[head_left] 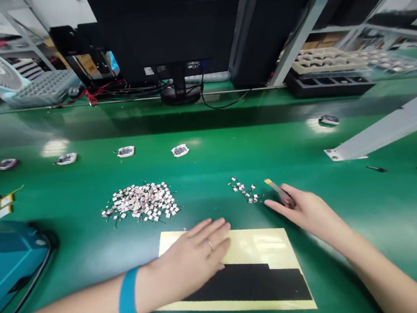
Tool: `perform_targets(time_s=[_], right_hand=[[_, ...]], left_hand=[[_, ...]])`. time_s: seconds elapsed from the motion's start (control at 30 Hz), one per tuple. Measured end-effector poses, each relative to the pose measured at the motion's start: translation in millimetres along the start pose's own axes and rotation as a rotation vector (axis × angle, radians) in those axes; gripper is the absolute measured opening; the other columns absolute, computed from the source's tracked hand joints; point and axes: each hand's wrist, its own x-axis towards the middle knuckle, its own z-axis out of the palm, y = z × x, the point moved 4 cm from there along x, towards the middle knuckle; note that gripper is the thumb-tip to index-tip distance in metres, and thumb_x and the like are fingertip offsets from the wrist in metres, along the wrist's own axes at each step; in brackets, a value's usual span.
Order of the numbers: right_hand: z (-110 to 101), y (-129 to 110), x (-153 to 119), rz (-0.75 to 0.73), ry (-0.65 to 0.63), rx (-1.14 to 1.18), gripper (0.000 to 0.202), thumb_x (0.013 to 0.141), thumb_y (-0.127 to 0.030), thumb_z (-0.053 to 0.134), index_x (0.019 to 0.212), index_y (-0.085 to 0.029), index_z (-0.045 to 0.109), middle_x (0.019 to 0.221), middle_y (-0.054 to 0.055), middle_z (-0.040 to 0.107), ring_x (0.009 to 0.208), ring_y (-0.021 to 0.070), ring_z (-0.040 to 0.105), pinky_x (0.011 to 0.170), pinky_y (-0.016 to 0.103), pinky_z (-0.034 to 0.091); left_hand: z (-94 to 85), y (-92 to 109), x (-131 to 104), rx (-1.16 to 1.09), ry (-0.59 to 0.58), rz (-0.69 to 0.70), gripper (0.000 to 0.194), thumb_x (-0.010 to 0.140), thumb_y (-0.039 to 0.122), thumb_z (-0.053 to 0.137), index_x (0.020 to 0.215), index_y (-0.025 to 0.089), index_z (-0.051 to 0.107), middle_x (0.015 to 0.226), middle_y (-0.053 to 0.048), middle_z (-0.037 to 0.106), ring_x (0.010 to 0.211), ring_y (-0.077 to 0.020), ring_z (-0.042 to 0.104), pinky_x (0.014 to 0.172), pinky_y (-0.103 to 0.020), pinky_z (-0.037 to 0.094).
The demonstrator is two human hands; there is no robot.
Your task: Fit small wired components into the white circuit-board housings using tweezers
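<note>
My left hand (192,260), with a blue wrist strap (128,298), lies flat with fingers stretched over a pale yellow backing sheet (263,242). On that sheet is a black adhesive panel (256,283) with a stepped upper edge, partly covered by the hand. To the right, my right hand (302,206) is closed around a flat grey tool with a yellow end (277,189); its exact kind is unclear. Left of its fingertips lies a small group of little white-faced parts with dark leads (246,188). A larger pile of the same parts (143,201) sits above my left hand.
Several small white-framed devices (126,151) form a row farther back. Yellow-edged packs (4,206) and a teal machine (13,266) stand left. A white slanted metal post (384,129) is bolted down at right. A monitor stand (180,93) and cables are behind.
</note>
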Motion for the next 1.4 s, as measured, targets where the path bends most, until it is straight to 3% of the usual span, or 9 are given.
perform_targets(time_s=[0.17, 0.37, 0.43, 0.53, 0.63, 0.77, 0.93, 1.2, 1.4], right_hand=[[19, -11, 29, -0.145, -0.003, -0.098, 0.048, 0.067, -0.064, 0.055, 0.06, -0.02, 0.036, 0.061, 0.002, 0.047, 0.048, 0.0141, 0.045, 0.044, 0.026, 0.034], [31, -20, 58, -0.187, -0.012, -0.007, 0.041, 0.066, -0.054, 0.063, 0.066, -0.018, 0.043, 0.069, 0.003, 0.048, 0.056, 0.0151, 0.049, 0.051, 0.028, 0.042], [31, -20, 54, -0.203, -0.004, 0.041, 0.042, 0.068, -0.056, 0.06, 0.075, -0.017, 0.047, 0.071, 0.003, 0.049, 0.054, 0.0141, 0.05, 0.05, 0.028, 0.043], [26, -19, 41, -0.231, 0.054, 0.108, 0.046, 0.073, -0.059, 0.053, 0.086, -0.015, 0.049, 0.077, 0.005, 0.052, 0.051, 0.0133, 0.051, 0.048, 0.028, 0.044], [21, -26, 32, -0.285, 0.117, 0.102, 0.034, 0.079, -0.05, 0.05, 0.079, -0.017, 0.051, 0.084, 0.007, 0.055, 0.057, 0.0151, 0.054, 0.051, 0.028, 0.044], [30, -53, 37, -0.367, 0.035, 0.015, 0.011, 0.08, -0.027, 0.051, 0.075, -0.017, 0.051, 0.088, 0.006, 0.059, 0.075, 0.0184, 0.057, 0.063, 0.028, 0.045], [38, -67, 46, -0.274, 0.004, -0.108, 0.008, 0.076, -0.021, 0.054, 0.07, -0.016, 0.053, 0.074, 0.008, 0.059, 0.069, 0.0232, 0.055, 0.058, 0.031, 0.04], [35, -55, 42, -0.162, -0.041, 0.015, 0.025, 0.077, -0.029, 0.05, 0.055, -0.018, 0.046, 0.066, 0.002, 0.062, 0.057, 0.0156, 0.058, 0.051, 0.023, 0.041], [34, -57, 44, -0.149, -0.022, -0.011, 0.034, 0.077, -0.044, 0.046, 0.054, -0.019, 0.041, 0.052, 0.002, 0.051, 0.043, 0.0145, 0.044, 0.042, 0.025, 0.03]], left_hand=[[19.2, 12, -3, -0.044, 0.06, 0.053, 0.017, 0.085, 0.025, 0.045, 0.093, 0.012, 0.053, 0.117, -0.008, 0.052, 0.112, -0.0202, 0.047, 0.1, -0.033, 0.038], [15.4, 13, -6, -0.034, 0.1, 0.038, 0.013, 0.083, 0.019, 0.045, 0.088, 0.011, 0.053, 0.116, -0.01, 0.053, 0.109, -0.02, 0.049, 0.097, -0.033, 0.039], [7.5, 2, -7, -0.026, 0.091, 0.024, 0.011, 0.081, 0.012, 0.043, 0.088, 0.011, 0.053, 0.107, -0.009, 0.057, 0.103, -0.0202, 0.052, 0.089, -0.032, 0.045], [-12.4, -33, -8, -0.023, 0.141, -0.147, 0.014, 0.082, 0.006, 0.04, 0.084, 0.011, 0.053, 0.086, -0.007, 0.06, 0.082, -0.0178, 0.057, 0.07, -0.029, 0.049], [-25.8, -56, -11, -0.028, 0.245, -0.308, 0.012, 0.084, 0.011, 0.042, 0.078, 0.013, 0.053, 0.074, -0.004, 0.057, 0.07, -0.0153, 0.053, 0.063, -0.027, 0.046], [-15.1, -22, -12, -0.039, 0.31, -0.136, 0.016, 0.083, 0.008, 0.039, 0.075, 0.013, 0.051, 0.065, -0.003, 0.051, 0.061, -0.0137, 0.045, 0.056, -0.026, 0.039], [12.9, 32, -10, -0.104, 0.116, 0.203, 0.01, 0.083, 0.013, 0.044, 0.076, 0.014, 0.051, 0.069, -0.003, 0.049, 0.063, -0.0138, 0.044, 0.054, -0.026, 0.036], [13.7, 19, -7, -0.225, 0.077, 0.18, 0.006, 0.08, 0.013, 0.047, 0.077, 0.013, 0.052, 0.076, -0.002, 0.051, 0.067, -0.0143, 0.044, 0.057, -0.028, 0.037], [17.0, 19, -8, -0.327, 0.076, 0.125, 0.006, 0.08, 0.017, 0.048, 0.08, 0.014, 0.052, 0.083, -0.001, 0.055, 0.073, -0.014, 0.045, 0.064, -0.027, 0.04]])
